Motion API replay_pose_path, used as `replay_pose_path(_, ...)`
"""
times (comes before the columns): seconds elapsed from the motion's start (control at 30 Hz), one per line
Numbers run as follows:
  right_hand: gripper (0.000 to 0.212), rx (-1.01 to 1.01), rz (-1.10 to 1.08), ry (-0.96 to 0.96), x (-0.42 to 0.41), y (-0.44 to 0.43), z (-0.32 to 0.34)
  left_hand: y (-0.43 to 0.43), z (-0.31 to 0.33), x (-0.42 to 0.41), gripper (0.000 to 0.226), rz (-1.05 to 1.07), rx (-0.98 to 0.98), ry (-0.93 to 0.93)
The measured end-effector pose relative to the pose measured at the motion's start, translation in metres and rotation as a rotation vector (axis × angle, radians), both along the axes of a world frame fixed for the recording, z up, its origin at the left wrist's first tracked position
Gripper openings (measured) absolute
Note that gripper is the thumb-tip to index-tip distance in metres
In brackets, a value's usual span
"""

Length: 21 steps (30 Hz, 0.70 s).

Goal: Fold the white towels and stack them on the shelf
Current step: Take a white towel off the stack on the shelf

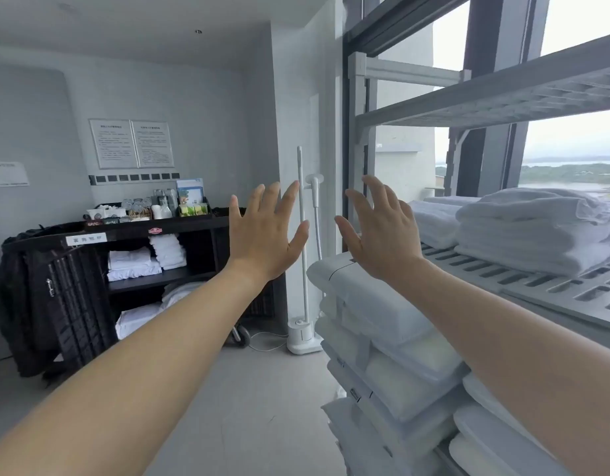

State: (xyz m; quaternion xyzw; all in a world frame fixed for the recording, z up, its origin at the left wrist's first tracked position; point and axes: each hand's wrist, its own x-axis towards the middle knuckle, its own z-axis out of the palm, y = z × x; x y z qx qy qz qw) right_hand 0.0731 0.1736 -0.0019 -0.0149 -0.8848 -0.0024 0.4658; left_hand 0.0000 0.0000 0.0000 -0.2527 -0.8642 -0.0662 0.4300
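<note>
Dark housekeeping cart (pixel 193 224) against the back wall, white garment steamer (pixel 300 336) beside it, framed notices (pixel 131 144) above

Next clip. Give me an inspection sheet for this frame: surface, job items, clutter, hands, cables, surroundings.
Surface: grey slatted shelf, front part bare.
Job's things: folded white towels stacked on the shelf; a second stack, lower, beyond it.
Clutter: white bagged packs piled beside and under the shelf.
Grippers: left hand and right hand raised in the air, fingers spread, holding nothing.
Cables: white cord on the floor by the steamer base.
Surroundings: dark housekeeping cart carrying linen and supplies; wall notices; window behind the shelf.
</note>
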Motion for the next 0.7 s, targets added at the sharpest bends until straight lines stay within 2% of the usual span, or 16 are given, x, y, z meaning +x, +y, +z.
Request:
replay_pose_path(0.3, 0.052, 0.028, -0.024, 0.023, -0.039, 0.063, 0.0, 0.075, -0.002, -0.042, 0.061, -0.056, 0.014, 0.075)
replay_pose_path(0.7, 0.049, 0.012, -0.075, -0.005, -0.076, 0.167, 0.002, 0.189, -0.003, -0.089, 0.06, -0.111, 0.02, 0.057)
